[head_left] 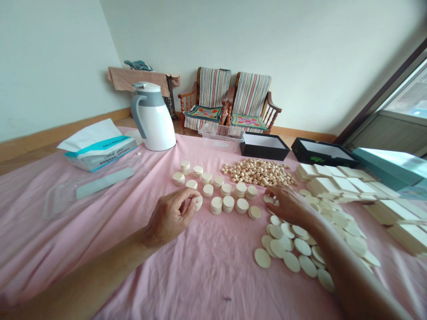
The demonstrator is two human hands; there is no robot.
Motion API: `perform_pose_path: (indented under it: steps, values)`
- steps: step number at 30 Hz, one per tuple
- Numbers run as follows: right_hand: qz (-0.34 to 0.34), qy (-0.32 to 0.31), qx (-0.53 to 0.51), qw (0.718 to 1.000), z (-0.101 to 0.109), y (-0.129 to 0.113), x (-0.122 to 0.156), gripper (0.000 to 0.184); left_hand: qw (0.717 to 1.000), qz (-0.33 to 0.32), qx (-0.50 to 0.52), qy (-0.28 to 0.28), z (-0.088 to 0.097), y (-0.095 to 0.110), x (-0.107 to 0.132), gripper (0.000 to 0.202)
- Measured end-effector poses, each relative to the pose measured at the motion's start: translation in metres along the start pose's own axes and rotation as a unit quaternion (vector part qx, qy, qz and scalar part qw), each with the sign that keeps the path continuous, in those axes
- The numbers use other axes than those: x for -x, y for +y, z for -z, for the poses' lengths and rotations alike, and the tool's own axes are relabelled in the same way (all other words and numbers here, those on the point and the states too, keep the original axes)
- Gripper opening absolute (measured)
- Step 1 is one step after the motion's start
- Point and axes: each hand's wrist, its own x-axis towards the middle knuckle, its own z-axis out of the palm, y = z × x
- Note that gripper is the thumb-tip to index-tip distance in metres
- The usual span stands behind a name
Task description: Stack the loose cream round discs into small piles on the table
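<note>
My left hand point(170, 218) hangs over the pink cloth and pinches a short stack of cream discs point(199, 203) between thumb and fingers. My right hand point(287, 204) is curled, its fingertips on a cream disc point(268, 199) at the top of a loose spread of flat discs point(287, 249). Between my hands stand several short disc stacks point(216, 205). Behind them lies a heap of small round beige pieces point(258, 172).
Rows of cream rectangular blocks point(336, 186) lie at the right, beside black open boxes point(322, 152) and a teal box point(383, 166). A white vacuum jug point(153, 120), tissue pack point(100, 149) and clear plastic tub point(220, 137) stand at the back.
</note>
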Motion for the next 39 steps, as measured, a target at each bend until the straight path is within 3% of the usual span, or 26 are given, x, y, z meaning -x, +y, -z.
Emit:
perform_pose_path:
  steps: [6, 13, 19, 27, 29, 34, 39]
  values:
    - [-0.019, 0.032, 0.004, 0.999, 0.003, -0.009, 0.000, 0.011, 1.000, 0.002, 0.000, -0.004, -0.001, -0.002, 0.001, 0.013]
    - [0.046, 0.039, -0.070, 0.996, 0.028, -0.035, 0.021, 0.007, 1.000, 0.000, 0.007, -0.007, -0.001, -0.001, 0.001, 0.013]
    - [0.055, 0.028, -0.052, 0.997, 0.022, -0.053, 0.026, 0.009, 1.000, 0.002, 0.007, -0.009, -0.001, -0.001, 0.001, 0.013]
    - [0.018, 0.050, -0.068, 0.996, 0.029, -0.026, 0.018, 0.011, 1.000, 0.010, 0.005, -0.011, 0.000, 0.000, 0.000, 0.012]
    - [0.015, 0.031, -0.049, 0.998, 0.030, -0.018, 0.018, 0.010, 1.000, 0.007, 0.006, -0.009, 0.000, 0.000, 0.000, 0.012]
    - [0.081, -0.037, -0.005, 0.996, 0.020, -0.014, 0.019, 0.018, 1.000, 0.007, 0.006, -0.011, 0.001, 0.001, -0.001, 0.013]
    - [0.071, -0.060, 0.004, 0.996, 0.015, -0.014, 0.018, 0.019, 1.000, 0.009, 0.009, -0.013, 0.001, 0.001, -0.001, 0.012]
